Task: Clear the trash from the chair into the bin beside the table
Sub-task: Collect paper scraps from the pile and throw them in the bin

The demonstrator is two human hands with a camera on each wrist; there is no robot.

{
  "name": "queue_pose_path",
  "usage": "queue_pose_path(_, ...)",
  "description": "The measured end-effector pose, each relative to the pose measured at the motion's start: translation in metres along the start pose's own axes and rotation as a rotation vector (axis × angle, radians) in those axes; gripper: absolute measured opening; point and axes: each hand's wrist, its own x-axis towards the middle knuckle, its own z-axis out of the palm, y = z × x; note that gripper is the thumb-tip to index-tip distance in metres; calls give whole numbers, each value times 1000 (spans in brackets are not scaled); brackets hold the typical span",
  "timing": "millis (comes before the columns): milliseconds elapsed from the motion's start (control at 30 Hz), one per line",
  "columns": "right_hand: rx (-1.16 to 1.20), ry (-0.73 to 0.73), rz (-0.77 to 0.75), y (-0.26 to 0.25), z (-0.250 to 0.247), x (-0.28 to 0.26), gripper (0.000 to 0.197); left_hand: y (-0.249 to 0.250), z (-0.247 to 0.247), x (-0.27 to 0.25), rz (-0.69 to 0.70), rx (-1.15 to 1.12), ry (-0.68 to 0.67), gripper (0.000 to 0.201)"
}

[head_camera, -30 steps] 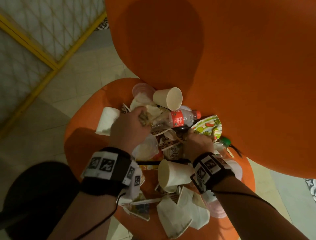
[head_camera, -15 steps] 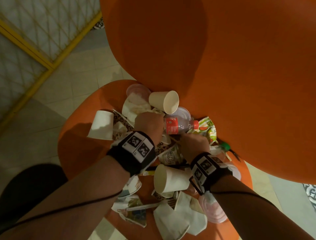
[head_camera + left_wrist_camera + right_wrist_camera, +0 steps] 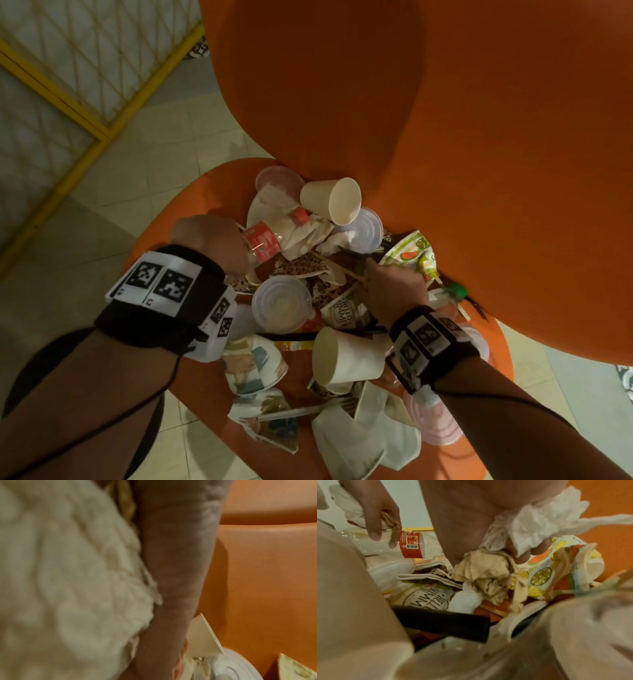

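The orange chair seat [image 3: 164, 246] carries a heap of trash: paper cups [image 3: 330, 200], plastic lids [image 3: 281, 303], torn printed plates and napkins. My left hand [image 3: 219, 240] grips a clear plastic bottle with a red label [image 3: 263, 241] together with crumpled white paper [image 3: 68, 574]; the bottle's red cap points up and right. In the right wrist view the same bottle [image 3: 409, 545] shows under the left hand's fingers [image 3: 373, 520]. My right hand [image 3: 387, 284] sits in the middle of the heap, fingers curled round a white tissue [image 3: 539, 520] and a tan crumpled napkin [image 3: 484, 572].
A large orange surface [image 3: 445, 137] overhangs the back and right of the seat. A fruit-print plate [image 3: 411, 253] lies beside my right hand, and a paper cup [image 3: 346, 356] lies near my right wrist. A dark round shape [image 3: 147, 442] shows at lower left behind my left arm. Left is tiled floor and a yellow-framed mesh panel [image 3: 85, 102].
My left hand went from the crumpled paper to the bottle and has pulled it left, tilting its cap upward. My right hand has stayed in the heap, holding napkins.
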Motion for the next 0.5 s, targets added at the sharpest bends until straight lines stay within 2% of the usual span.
queue_pose_path(100, -21, -83, -40, 3, 1, 6, 22, 3, 6, 3, -23, 4, -20, 22)
queue_pose_path(200, -31, -78, -35, 3, -5, 12, 19, 3, 11, 3, -35, -3, -24, 27)
queue_pose_path(333, -6, -240, -71, 6, -2, 13, 31, 8, 7, -3, -11, 12, 82, 25)
queue_pose_path(400, 26, -271, -70, 7, -1, 14, 35, 17, -1, -11, 74, 45, 189, 19)
queue_pose_path(500, 37, -284, -57, 7, -2, 13, 36, 46, -9, -17, 284, 2, 306, 22)
